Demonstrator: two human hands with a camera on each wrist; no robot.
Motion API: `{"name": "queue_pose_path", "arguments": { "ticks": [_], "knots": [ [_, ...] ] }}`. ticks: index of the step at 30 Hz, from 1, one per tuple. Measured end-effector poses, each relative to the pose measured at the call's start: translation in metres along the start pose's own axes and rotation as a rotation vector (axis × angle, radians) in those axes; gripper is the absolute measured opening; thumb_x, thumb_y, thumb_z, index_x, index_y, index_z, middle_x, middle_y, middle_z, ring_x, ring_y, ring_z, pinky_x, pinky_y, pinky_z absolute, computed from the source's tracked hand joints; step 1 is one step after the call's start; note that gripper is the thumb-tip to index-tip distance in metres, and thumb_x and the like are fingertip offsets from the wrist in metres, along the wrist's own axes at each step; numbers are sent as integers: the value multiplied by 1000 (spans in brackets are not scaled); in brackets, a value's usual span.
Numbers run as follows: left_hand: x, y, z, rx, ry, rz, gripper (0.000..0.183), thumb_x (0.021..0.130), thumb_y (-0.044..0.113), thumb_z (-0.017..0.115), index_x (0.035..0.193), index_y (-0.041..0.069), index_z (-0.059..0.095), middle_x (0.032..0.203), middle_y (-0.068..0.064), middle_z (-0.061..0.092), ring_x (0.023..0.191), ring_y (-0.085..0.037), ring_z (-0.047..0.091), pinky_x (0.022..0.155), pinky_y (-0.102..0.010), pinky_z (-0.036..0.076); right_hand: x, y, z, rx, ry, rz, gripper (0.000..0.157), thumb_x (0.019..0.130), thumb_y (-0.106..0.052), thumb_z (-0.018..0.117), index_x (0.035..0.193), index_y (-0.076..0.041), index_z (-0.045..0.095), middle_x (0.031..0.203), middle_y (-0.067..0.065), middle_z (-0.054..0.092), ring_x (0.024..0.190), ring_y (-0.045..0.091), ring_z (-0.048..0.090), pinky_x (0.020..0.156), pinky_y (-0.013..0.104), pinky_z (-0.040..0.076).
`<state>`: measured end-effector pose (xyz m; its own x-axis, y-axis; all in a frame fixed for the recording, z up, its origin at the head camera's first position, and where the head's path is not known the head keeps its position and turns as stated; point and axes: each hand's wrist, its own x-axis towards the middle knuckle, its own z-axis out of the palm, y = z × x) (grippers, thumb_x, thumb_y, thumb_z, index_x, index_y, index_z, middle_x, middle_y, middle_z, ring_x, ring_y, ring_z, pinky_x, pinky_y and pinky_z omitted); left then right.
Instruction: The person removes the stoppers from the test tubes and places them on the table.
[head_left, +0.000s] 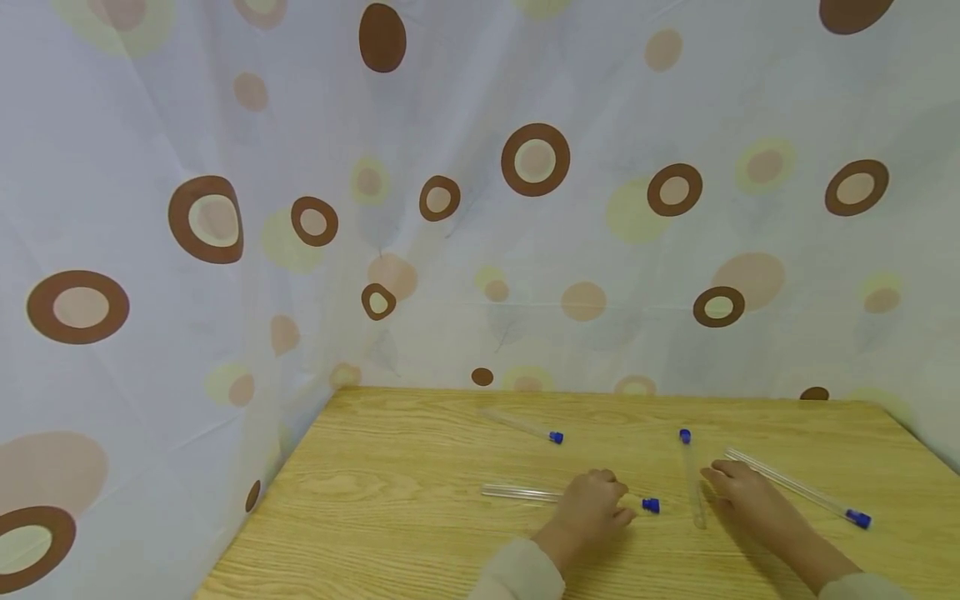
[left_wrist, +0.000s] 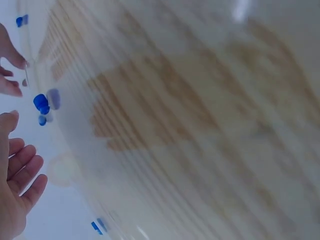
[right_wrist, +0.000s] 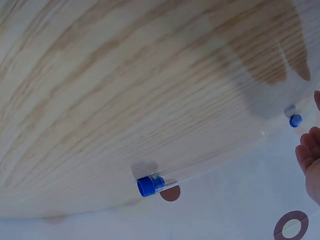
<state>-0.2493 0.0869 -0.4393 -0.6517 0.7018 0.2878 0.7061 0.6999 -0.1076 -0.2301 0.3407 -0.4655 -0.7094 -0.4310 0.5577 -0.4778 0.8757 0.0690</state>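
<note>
see the left hand [head_left: 588,506] over the middle of a slim, clear, straight tube [head_left: 521,492], lying crosswise on a yellow-brown, wood-grained table [head_left: 360,542], with a long clear stretch to the left of the hand and a short blue cap [head_left: 651,505] to its right. in the left wrist view, find the fingers loosely spread and slightly bent, with a gap to the thumb and nothing gripped between. cannot tell whether touching the tube below.

see the right hand [head_left: 753,504] between two similar clear tubes. just beside its fingertips, note a second tube [head_left: 693,487], lying nearly straight away from the person, blue-capped at the far end. on the other side, note a third tube [head_left: 787,482], lying aslant, blue-capped at the near right end. fingers relaxed and gently curved, partly cut off in the right wrist view; cannot tell whether touching either tube.

farther back and to the left, well apart from both hands, note a fourth tube [head_left: 517,423], blue-capped at the right end. around both forearms, pale cream sleeves [head_left: 521,571]. behind and to the left, a white hanging sheet [head_left: 465,100] with brown, tan and yellow rounds and rings.
</note>
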Motion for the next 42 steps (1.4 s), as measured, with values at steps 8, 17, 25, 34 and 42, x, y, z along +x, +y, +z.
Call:
{"name": "queue_pose_path", "arguments": {
  "ticks": [8,17,25,34,42],
  "knots": [
    [7,17,4,-8,43,21,23,88,42,60,96,24,72,90,15,67,82,4,60,72,-7,46,3,-2,5,-30,-20,5,43,55,9,79,96,3,66,92,16,63,83,32,62,71,45,54],
    [17,39,3,-23,3,-78,20,85,46,62,90,29,72,83,19,65,74,7,57,63,-6,45,7,1,12,-99,-45,9,39,58,13,76,93,2,65,90,14,61,83,30,61,72,42,54],
    [23,63,5,-16,-55,-173,24,84,47,61,73,27,68,71,17,59,69,4,54,60,-11,43,10,0,14,-79,-78,50,42,60,17,74,98,3,64,94,15,61,86,31,59,72,42,54],
    [28,77,9,53,-125,-242,23,84,51,60,77,31,68,78,17,59,74,2,54,65,-13,45,17,-4,9,-41,-151,64,41,64,14,73,102,3,63,100,21,60,90,36,59,76,46,54],
    [34,84,15,42,-137,-282,25,83,53,59,80,30,69,81,16,58,77,2,54,66,-13,46,19,-3,10,-39,-119,34,38,65,17,69,99,1,64,97,21,60,88,36,59,73,46,54]
  ]
}}
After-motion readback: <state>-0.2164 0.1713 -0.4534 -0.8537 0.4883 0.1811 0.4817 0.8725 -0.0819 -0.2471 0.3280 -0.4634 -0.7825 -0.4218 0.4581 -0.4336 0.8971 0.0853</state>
